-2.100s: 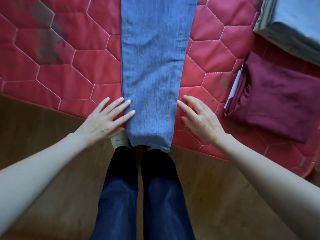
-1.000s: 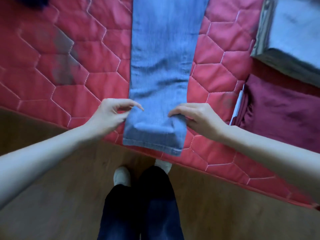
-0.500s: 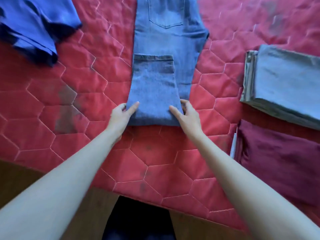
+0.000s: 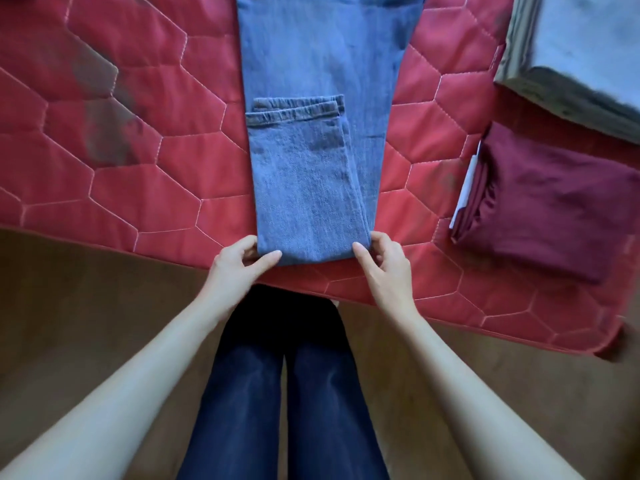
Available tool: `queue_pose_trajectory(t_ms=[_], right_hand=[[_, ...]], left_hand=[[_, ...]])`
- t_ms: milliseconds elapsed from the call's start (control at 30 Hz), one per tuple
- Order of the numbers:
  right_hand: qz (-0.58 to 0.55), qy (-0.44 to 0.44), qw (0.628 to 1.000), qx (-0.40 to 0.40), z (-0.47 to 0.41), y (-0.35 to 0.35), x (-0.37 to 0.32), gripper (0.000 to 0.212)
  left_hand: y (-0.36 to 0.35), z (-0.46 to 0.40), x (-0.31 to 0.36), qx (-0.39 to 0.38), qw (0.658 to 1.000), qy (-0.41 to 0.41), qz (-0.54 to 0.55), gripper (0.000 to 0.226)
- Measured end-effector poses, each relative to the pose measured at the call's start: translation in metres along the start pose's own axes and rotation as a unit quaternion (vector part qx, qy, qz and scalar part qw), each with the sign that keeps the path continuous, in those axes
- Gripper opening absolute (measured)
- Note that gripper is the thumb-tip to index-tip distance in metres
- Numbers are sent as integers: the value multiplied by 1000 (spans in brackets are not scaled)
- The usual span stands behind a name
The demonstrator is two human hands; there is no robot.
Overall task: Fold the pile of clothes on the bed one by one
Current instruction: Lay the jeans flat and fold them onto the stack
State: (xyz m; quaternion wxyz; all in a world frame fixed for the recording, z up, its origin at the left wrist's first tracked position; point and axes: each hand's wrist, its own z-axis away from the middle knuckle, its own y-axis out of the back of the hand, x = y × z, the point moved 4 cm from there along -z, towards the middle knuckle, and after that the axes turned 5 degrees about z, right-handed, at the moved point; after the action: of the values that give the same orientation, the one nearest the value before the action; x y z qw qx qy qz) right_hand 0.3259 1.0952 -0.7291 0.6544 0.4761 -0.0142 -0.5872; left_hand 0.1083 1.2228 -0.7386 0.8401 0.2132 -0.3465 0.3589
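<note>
A pair of light blue jeans (image 4: 311,174) lies lengthwise on the red quilted mattress (image 4: 138,168), legs together. The lower legs are folded up, so the hems lie across the middle of the jeans. My left hand (image 4: 239,265) pinches the left corner of the near fold, thumb on top. At the right corner of that fold my right hand (image 4: 381,261) pinches the denim the same way. The waist end runs out of the top of the view.
A folded maroon garment (image 4: 554,209) lies on the mattress at the right, a folded grey-blue one (image 4: 581,53) behind it. The mattress edge runs just in front of my hands, with wooden floor (image 4: 86,306) and my dark-trousered legs below.
The leg hems were lifted from the mattress edge and laid up over the jeans. Both hands have since come to the corners of the new fold and now pinch them.
</note>
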Motion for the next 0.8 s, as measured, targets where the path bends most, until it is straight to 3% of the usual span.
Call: queue_pose_trajectory(t_ms=[133, 267, 367, 500, 567, 667, 800], right_hand=[[21, 18, 999, 36, -28, 0, -34, 38], [-22, -9, 998, 60, -82, -1, -80, 33], [-44, -25, 996, 73, -116, 4, -111, 24], [-106, -12, 983, 148, -145, 21, -138, 16], [-113, -10, 979, 167, -159, 28, -143, 16], [-86, -2, 984, 153, -178, 27, -144, 18], [18, 56, 985, 165, -190, 21, -144, 28]], left_hand=[[1, -34, 25, 54, 996, 16, 71, 2], [9, -85, 61, 104, 979, 40, 168, 12], [15, -117, 91, 136, 973, 8, 186, 8], [22, -149, 129, 136, 972, -56, 183, 3], [26, -166, 142, 142, 973, -75, 167, 2], [30, -190, 146, 162, 980, -66, 97, 16], [35, -193, 152, 247, 958, -113, -96, 30]])
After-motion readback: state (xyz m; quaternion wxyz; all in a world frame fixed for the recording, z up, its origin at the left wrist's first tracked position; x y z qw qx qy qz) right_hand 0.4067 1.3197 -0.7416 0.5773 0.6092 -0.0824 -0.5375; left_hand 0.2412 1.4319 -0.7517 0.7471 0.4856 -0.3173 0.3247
